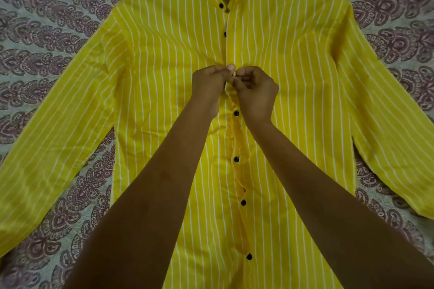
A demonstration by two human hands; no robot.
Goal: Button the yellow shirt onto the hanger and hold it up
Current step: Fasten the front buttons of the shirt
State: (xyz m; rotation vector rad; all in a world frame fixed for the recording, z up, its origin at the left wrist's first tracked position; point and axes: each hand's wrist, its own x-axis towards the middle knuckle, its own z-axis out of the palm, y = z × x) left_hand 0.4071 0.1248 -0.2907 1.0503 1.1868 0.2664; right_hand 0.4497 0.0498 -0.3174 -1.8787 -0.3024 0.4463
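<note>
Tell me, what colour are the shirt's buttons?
The buttons are black, clearest in the head view.

Bare forearms [152, 195], left hand [207, 83], right hand [256, 92]

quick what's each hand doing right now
Left hand: closed, pinching the yellow shirt at its front opening.
Right hand: closed, pinching the shirt at the same spot.
</note>
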